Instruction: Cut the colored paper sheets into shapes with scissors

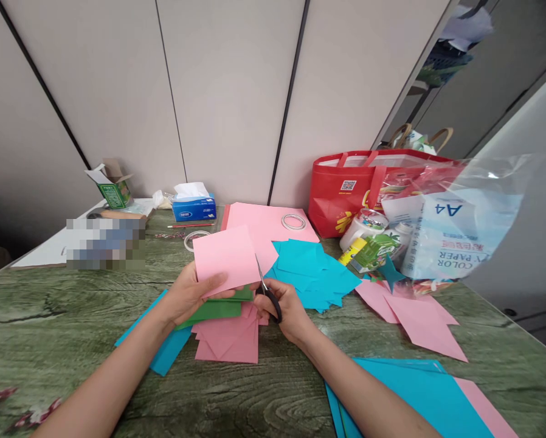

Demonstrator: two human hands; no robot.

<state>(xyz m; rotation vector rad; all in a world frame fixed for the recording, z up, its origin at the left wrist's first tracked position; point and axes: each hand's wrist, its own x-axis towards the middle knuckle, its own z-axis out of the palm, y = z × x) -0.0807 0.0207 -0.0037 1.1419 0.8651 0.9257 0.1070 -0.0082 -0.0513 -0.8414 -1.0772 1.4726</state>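
Note:
A square of pink paper [225, 255] is pinched in my left hand [191, 292], thumb on its front face. My right hand [286, 307] grips a pair of scissors [270, 297] with black handles. The blades point up along the right edge of the pink paper; whether they are cutting into it I cannot tell. Below the hands lie green paper pieces [218, 311], pink paper pieces [230, 347] and blue paper strips [170, 353]. Just beyond my right hand is a pile of blue paper pieces [314, 274].
Tape rolls [293, 222] lie near pink sheets [245, 216] at the back. A blue tissue box [194, 208] stands left of them. On the right are a red bag [332, 201], a clear paper packet [459, 237], a glue stick [352, 250] and blue sheets [405, 395].

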